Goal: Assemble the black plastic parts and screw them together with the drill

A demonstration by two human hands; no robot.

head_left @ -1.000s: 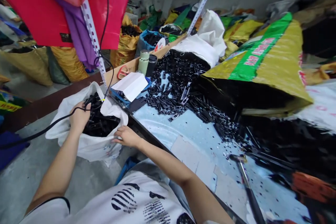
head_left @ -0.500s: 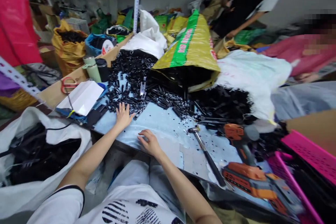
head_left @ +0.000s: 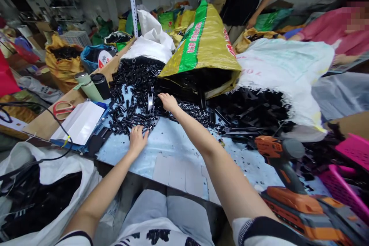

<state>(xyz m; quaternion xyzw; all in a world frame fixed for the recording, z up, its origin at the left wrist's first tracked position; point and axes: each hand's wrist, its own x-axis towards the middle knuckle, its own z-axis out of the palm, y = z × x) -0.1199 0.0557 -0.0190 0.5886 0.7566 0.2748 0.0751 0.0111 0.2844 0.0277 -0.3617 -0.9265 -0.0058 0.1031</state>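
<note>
My left hand (head_left: 137,139) rests at the near edge of a heap of small black parts (head_left: 127,113), fingers spread and touching the closest pieces. Stretched across the table, my right hand (head_left: 168,102) is over the middle of the heap with its fingers extended; nothing shows in it. Just left of its fingertips stands a shiny silver metal piece (head_left: 150,100) among the black parts. Behind the hand, a yellow-green woven sack (head_left: 207,46) lies with its dark mouth facing me. My right forearm hides most of the hammer.
A cordless drill (head_left: 288,188) lies at the right, before a pink basket (head_left: 343,188). White sack (head_left: 276,65) and longer black parts (head_left: 253,111) are behind it. Scissors (head_left: 63,110), papers (head_left: 80,123), a green bottle (head_left: 89,86) and black cup (head_left: 100,84) sit left. Two people are beyond.
My right hand has moved from the near table edge forward to the heap. The left hand has shifted slightly back toward me. The view has turned a little.
</note>
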